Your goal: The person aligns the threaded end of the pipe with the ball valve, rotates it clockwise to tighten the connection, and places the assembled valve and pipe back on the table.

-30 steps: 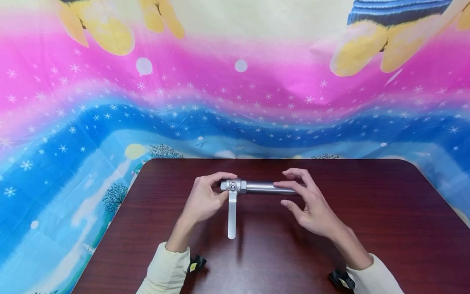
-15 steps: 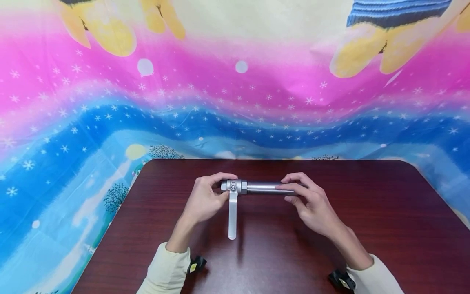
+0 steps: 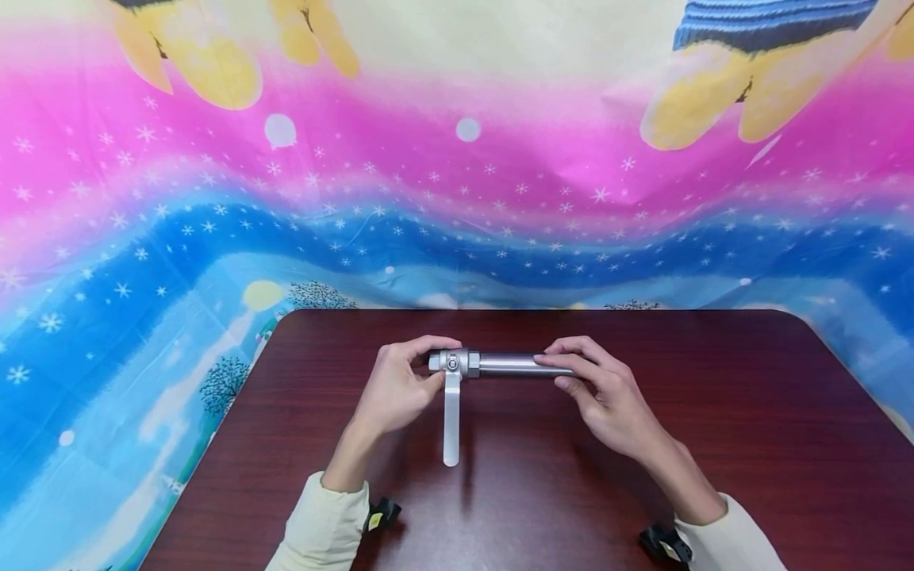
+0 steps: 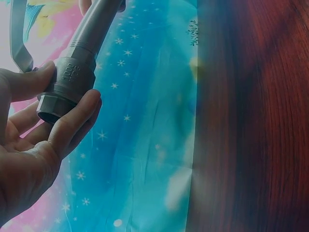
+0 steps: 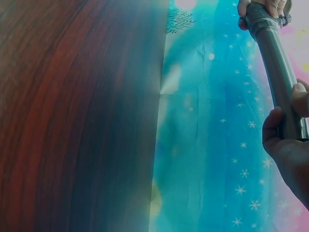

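Note:
My left hand (image 3: 403,386) grips the body of a metal ball valve (image 3: 453,361) between thumb and fingers. The valve's flat lever handle (image 3: 451,420) points toward me in the head view. A smooth steel pipe (image 3: 510,365) runs to the right out of the valve's hex end. Around the far part of that pipe, the thumb and fingers of my right hand (image 3: 607,396) pinch it. In the left wrist view, the valve body (image 4: 72,76) shows raised lettering and an open hex end. The right wrist view shows the pipe (image 5: 277,67) reaching down into the right hand's fingers.
Valve and pipe are held level above a dark red-brown wooden table (image 3: 535,500). Behind the table hangs a pink and blue printed cloth (image 3: 457,182) with snowflakes. Black straps with small devices sit at both cuffs.
The right hand's thumb and fingers, spread apart a second ago, have closed in on the pipe. The left hand and the valve stay in place.

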A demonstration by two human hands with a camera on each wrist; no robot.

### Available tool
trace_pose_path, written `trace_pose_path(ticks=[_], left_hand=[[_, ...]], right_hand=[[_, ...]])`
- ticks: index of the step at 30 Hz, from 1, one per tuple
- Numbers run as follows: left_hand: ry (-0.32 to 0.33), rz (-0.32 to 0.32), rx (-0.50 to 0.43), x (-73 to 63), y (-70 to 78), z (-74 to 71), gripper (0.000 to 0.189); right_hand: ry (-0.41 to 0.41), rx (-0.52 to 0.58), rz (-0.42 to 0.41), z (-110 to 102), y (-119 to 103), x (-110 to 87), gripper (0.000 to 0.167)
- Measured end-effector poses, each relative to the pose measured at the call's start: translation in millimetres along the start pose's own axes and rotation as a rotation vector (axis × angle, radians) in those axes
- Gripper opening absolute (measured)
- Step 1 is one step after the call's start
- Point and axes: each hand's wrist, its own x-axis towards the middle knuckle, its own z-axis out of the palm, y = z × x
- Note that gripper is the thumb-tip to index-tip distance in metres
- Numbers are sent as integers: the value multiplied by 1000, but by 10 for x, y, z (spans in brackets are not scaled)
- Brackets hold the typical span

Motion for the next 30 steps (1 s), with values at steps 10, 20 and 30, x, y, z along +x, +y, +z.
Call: trace_pose_path(ticks=[10,20,30], left_hand=[[-6,3,2,-2,2,3,42],[3,-2,0,-3,2,-9,43],[-4,1,-6,-4,10,-8,42]], right_hand=[[-65,-86,55,5,-30,-20,50],[-10,-30,-64,30,9,-8,52],[-1,-5,-68,26,7,-3,48]])
